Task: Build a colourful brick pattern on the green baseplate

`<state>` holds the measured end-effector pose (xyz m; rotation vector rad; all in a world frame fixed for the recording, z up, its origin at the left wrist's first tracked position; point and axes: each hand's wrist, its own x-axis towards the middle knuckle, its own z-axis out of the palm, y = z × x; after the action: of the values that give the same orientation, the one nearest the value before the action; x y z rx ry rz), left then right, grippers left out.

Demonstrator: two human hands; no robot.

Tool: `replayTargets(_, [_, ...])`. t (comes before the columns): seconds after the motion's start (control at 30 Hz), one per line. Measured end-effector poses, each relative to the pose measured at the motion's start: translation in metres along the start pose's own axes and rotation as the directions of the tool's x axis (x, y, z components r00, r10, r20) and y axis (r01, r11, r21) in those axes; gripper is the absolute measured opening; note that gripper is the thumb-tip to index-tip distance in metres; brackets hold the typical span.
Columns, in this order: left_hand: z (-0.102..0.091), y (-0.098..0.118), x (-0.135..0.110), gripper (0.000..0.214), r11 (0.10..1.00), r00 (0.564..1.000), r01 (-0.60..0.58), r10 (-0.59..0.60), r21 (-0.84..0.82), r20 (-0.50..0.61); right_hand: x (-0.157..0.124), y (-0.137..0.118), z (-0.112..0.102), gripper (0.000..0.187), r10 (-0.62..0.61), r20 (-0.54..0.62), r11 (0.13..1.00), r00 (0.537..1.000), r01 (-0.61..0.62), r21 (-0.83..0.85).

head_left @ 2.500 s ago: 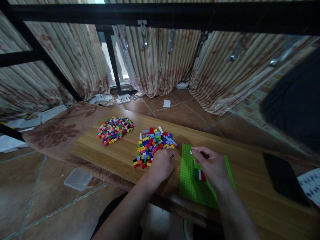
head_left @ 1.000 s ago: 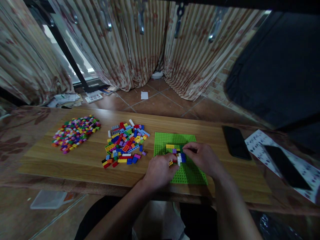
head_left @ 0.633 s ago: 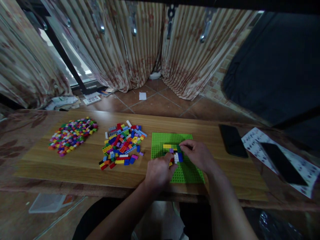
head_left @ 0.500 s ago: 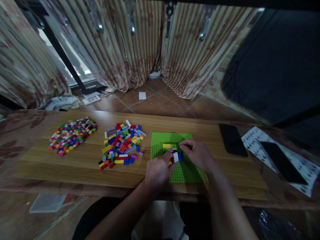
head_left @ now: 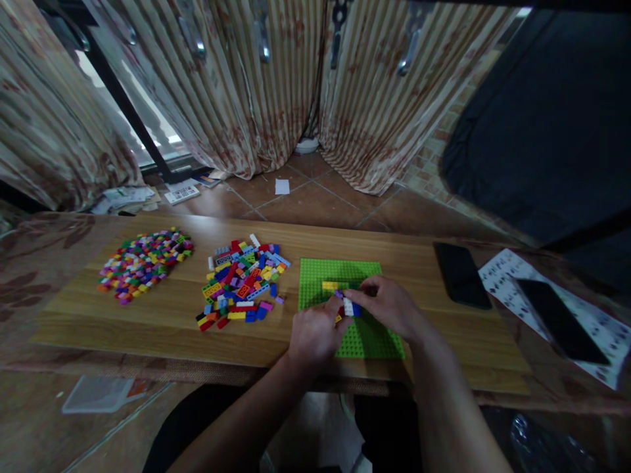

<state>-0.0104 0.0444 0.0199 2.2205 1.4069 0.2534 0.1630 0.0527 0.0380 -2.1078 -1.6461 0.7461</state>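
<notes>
A green studded baseplate [head_left: 377, 338] lies on the wooden board, with a small cluster of toy bricks fixed near its middle. Among these are a yellow brick [head_left: 330, 286], a white brick [head_left: 348, 307] and a blue brick [head_left: 357, 309]. My left hand [head_left: 314, 334] is closed at the near left side of the cluster, thumb and fingers around some bricks and partly covering them. From the right, my right hand [head_left: 392, 305] reaches over the plate with its fingers pinched together. Its fingertips meet the cluster beside the white brick, and anything between them is hidden.
Left of the plate is a loose pile of mixed bricks [head_left: 244, 282]; farther left lies a pile of smaller bricks [head_left: 145, 263]. On the right are a black phone [head_left: 462, 274], a printed sheet [head_left: 497, 272] and another dark phone-like device [head_left: 562, 322] on it.
My right hand's fingertips have shifted left and slightly nearer me, from the dark green brick at the far right of the cluster to its middle. My left hand stays beside the bricks.
</notes>
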Motion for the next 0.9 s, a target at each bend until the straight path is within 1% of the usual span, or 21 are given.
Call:
replayTargets(0.07, [0.001,0.000,0.000,0.032,1.000,1.000,0.003,-0.003,0.004,-0.008,-0.001,0.000,0.001,0.051,0.032,0.014,0.999,0.999,-0.032,-0.004])
replayTargets(0.13, [0.000,0.000,0.000,0.031,1.000,1.000,0.004,-0.004,0.009,-0.017,-0.001,0.000,0.002,0.050,0.053,0.012,0.999,0.998,-0.053,-0.008])
replayTargets(0.3, [-0.003,0.001,-0.001,0.029,1.000,1.000,-0.002,0.002,-0.002,0.022,-0.002,-0.002,0.004,0.037,0.033,-0.028,0.999,0.999,-0.034,-0.038])
replayTargets(0.4, [-0.003,0.001,-0.001,0.029,1.000,1.000,-0.004,0.005,-0.014,0.024,-0.001,-0.002,0.004,0.033,0.020,-0.031,0.999,0.999,-0.021,-0.034])
replayTargets(0.53, [0.002,-0.001,-0.001,0.028,1.000,1.000,-0.029,0.028,-0.009,-0.009,0.001,-0.004,0.004,0.031,0.026,-0.028,0.999,0.999,-0.027,-0.022])
replayTargets(0.63, [0.005,-0.002,0.000,0.026,0.999,0.999,-0.045,0.045,-0.001,-0.027,0.002,-0.005,0.005,0.029,0.057,0.002,0.998,0.998,-0.057,0.028])
replayTargets(0.73, [0.008,-0.001,0.000,0.026,0.999,0.999,-0.032,0.032,0.011,-0.031,0.002,-0.005,0.007,0.025,0.058,0.007,0.995,0.998,-0.058,0.076])
replayTargets(0.9, [0.010,0.002,0.001,0.027,0.999,0.999,-0.019,0.020,0.033,-0.031,0.000,-0.007,0.009,0.026,0.067,0.006,0.996,0.998,-0.067,0.057])
